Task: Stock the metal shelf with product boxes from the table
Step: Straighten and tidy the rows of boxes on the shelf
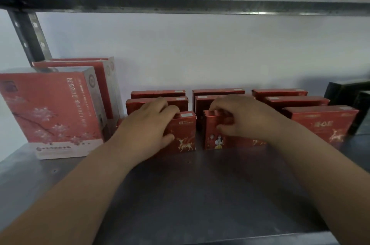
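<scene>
Both my arms reach into the metal shelf [180, 194]. My left hand [148, 124] grips an upright red box with a gold deer [185, 136] at the front of the left row. My right hand [240, 118] grips a second red deer box [212, 136] at the front of the middle row, fingers over its top edge. Behind each stand more red boxes of the same kind [158, 94]. A third row of red boxes [322, 122] stands to the right, untouched.
Tall pink-red boxes with blossom print [50, 112] stand at the left, by the shelf's upright post [28, 38]. Dark boxes [352, 92] sit at the far right. An upper shelf board [180, 4] hangs close overhead. A white wall backs the shelf.
</scene>
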`<control>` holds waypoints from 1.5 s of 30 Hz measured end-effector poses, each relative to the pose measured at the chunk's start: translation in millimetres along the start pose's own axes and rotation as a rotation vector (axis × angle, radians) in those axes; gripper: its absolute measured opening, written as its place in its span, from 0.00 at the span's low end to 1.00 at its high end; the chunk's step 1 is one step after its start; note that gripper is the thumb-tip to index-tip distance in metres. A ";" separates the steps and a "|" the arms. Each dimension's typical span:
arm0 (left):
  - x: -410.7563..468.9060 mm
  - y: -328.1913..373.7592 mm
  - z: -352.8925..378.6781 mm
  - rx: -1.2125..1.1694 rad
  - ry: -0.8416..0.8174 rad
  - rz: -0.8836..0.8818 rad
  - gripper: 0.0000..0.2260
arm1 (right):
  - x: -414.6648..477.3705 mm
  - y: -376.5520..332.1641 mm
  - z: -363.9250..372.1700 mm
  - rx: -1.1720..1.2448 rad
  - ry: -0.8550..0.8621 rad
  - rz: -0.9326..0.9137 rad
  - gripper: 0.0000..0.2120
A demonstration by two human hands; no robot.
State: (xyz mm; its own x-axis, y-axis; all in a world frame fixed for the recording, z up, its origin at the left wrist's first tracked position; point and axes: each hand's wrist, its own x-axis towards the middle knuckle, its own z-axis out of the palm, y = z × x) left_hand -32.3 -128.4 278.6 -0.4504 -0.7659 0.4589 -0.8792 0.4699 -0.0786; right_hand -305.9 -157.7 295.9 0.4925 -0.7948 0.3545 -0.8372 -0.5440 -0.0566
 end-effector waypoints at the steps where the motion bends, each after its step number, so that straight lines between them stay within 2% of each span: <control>1: -1.5 -2.3 2.7 0.016 0.023 0.009 0.28 | -2.6 -1.6 7.5 -0.002 0.042 0.001 0.22; 5: -5.7 -13.0 10.1 0.074 0.079 0.016 0.28 | -12.8 -1.4 30.2 -0.055 0.241 -0.002 0.25; 7: -5.9 -15.7 14.1 0.102 0.111 0.009 0.28 | -14.4 1.6 34.8 -0.095 0.283 -0.015 0.27; 19: -13.6 -8.9 34.2 0.232 0.178 -0.037 0.32 | -14.3 1.3 46.7 -0.115 0.266 0.034 0.35; 31: -16.0 -1.9 39.8 0.264 0.186 -0.066 0.35 | -15.6 -2.0 49.8 -0.133 0.291 0.049 0.35; 45: -11.9 -7.7 42.4 0.223 0.209 -0.028 0.33 | -13.0 -2.0 52.1 -0.141 0.296 0.073 0.36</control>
State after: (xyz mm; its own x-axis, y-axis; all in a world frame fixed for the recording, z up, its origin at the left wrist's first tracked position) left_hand -26.7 -141.6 236.2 -0.4037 -0.6594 0.6342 -0.9138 0.3238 -0.2451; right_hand -298.2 -160.3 242.8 0.3567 -0.7063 0.6115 -0.9025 -0.4297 0.0301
